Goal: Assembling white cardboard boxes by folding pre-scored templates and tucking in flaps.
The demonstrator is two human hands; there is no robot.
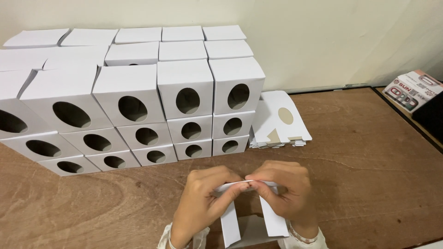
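both hands work close together over the wooden table [360,152]. the left hand [203,196] and the right hand [286,191] pinch the top edge of a white cardboard box [272,219] that is only partly folded, with its flaps hanging down. behind them stands a stack of finished white boxes [138,106] with oval holes, in three layers against the wall. just beside the stack lies a pile of flat box blanks [279,122]. a printed carton [413,92] sits at the right edge.
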